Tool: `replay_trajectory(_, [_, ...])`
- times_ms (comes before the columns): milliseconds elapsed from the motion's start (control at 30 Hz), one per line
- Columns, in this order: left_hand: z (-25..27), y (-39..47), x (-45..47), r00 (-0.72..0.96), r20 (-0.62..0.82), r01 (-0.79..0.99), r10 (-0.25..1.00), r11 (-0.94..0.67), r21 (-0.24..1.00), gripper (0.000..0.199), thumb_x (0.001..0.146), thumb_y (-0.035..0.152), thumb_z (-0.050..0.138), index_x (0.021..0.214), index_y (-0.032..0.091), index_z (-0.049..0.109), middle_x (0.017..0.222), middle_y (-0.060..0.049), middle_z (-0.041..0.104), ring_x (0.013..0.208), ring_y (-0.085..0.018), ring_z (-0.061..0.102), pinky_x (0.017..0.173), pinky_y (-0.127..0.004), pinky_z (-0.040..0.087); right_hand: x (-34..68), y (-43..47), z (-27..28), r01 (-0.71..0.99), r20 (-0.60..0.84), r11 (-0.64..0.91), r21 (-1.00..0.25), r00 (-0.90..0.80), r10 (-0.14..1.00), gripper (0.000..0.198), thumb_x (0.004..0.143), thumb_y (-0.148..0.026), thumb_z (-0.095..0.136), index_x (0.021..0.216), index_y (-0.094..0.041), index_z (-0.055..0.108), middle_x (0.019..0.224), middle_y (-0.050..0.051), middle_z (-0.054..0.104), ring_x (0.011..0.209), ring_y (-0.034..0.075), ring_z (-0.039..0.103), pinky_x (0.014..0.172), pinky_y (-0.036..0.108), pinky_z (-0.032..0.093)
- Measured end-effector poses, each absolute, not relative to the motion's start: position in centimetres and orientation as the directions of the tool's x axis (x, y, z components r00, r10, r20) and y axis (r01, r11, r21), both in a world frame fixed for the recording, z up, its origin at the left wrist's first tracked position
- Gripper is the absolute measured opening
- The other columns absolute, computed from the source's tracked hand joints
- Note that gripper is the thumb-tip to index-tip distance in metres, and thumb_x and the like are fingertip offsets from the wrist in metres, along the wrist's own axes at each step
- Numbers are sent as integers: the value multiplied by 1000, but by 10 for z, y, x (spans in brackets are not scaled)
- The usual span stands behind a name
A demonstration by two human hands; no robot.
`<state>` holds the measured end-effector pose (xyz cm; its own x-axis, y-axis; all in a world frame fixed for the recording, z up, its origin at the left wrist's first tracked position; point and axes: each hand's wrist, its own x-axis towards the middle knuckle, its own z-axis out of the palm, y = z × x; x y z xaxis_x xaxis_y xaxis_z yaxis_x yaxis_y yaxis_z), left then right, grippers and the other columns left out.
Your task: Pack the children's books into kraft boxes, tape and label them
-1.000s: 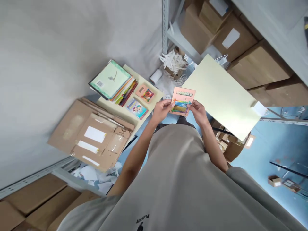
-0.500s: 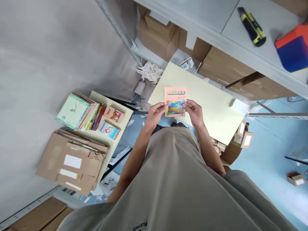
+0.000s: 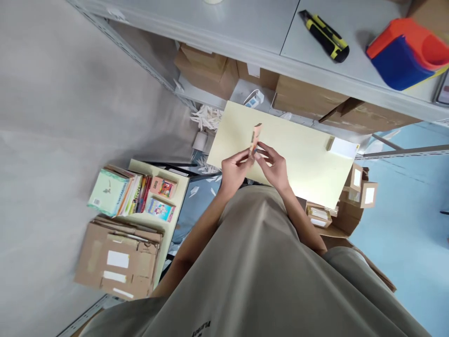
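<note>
A small pink booklet (image 3: 256,135) stands nearly edge-on above the pale yellow table (image 3: 298,164), its cover turned mostly out of sight. Around its lower end, my left hand (image 3: 235,174) is closed with thumb and fingers. My right hand (image 3: 274,169) pinches the opposite side near the bottom; the fingertips partly cover the coloured picture there. Both forearms reach forward from my grey shirt.
On the left, a side table (image 3: 178,187) bears upright books (image 3: 131,192) and flattened cardboard (image 3: 115,257). A shelf ahead holds a utility knife (image 3: 326,37) and a red-and-blue holder (image 3: 403,56). A white box (image 3: 343,147) sits at the table's right end; cartons (image 3: 319,216) stand below.
The booklet, which faced me flat between both hands, has been turned edge-on. My hands have come closer together at its lower end, and the camera view has shifted.
</note>
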<state>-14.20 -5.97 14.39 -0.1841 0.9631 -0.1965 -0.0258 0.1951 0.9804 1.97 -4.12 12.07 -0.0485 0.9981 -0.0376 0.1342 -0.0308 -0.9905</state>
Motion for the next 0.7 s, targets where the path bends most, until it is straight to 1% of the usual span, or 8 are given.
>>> replay_trajectory(67, [151, -61, -138, -81, -161, 40, 984, 165, 985, 53, 92, 63, 98, 128, 25, 94, 134, -9, 91, 122, -33, 88, 113, -45, 72, 21, -39, 127, 73, -93, -92, -993, -13, 996, 60, 101, -83, 81, 121, -27, 88, 115, 8, 88, 107, 28, 83, 92, 42, 74])
replay_trajectory(133, [155, -60, -141, -61, -134, 104, 989, 140, 985, 62, 90, 61, 101, 141, 27, 89, 148, -11, 86, 137, -35, 83, 125, -49, 66, 28, -34, 130, 23, -131, -132, -991, 44, 990, 60, 100, -84, 81, 108, -25, 87, 95, 5, 83, 91, 24, 79, 80, 37, 70])
replay_trajectory(233, [155, -52, -155, -130, -162, 80, 978, 173, 982, 74, 87, 68, 102, 145, 26, 86, 155, -15, 82, 150, -39, 77, 132, -52, 60, 44, -25, 131, -105, -182, -179, -978, 27, 983, 58, 95, -82, 88, 108, -25, 88, 94, 3, 84, 87, 23, 77, 75, 35, 67])
replay_trajectory(333, [152, -44, -163, -11, -319, -95, 948, 317, 944, 77, 82, 80, 100, 126, 18, 92, 131, -16, 91, 129, -38, 86, 118, -52, 69, 55, -21, 131, -182, -213, -216, -959, -36, 976, 57, 89, -80, 95, 108, -26, 90, 98, 3, 87, 88, 24, 79, 76, 36, 68])
replay_trajectory(433, [150, -44, -161, 15, -421, -182, 907, 417, 891, 78, 69, 80, 107, 112, 16, 93, 111, -12, 93, 105, -33, 90, 97, -48, 77, 56, -21, 129, -190, -230, -239, -952, -65, 971, 59, 88, -82, 95, 108, -26, 90, 96, 4, 88, 86, 24, 79, 73, 37, 68])
replay_trajectory(533, [153, -46, -157, -50, -419, -191, 907, 403, 895, 76, 67, 78, 109, 110, 17, 94, 110, -10, 93, 101, -31, 90, 90, -45, 78, 56, -20, 125, -157, -240, -253, -955, -96, 966, 62, 91, -83, 91, 115, -26, 91, 105, 5, 91, 96, 28, 83, 80, 42, 73])
replay_trajectory(600, [156, -47, -156, -85, -380, -168, 921, 363, 916, 75, 70, 79, 107, 111, 18, 95, 112, -10, 93, 102, -31, 90, 93, -45, 77, 56, -19, 121, -116, -218, -224, -968, -65, 974, 66, 94, -85, 88, 126, -28, 90, 121, 8, 92, 115, 32, 85, 96, 49, 75])
replay_trajectory(700, [161, -47, -154, -173, -276, -37, 946, 273, 961, 59, 83, 70, 101, 112, 19, 96, 115, -10, 94, 107, -32, 90, 99, -44, 75, 54, -20, 119, -49, -141, -139, -989, 24, 990, 77, 94, -89, 85, 146, -31, 84, 154, 12, 83, 145, 37, 79, 122, 58, 68])
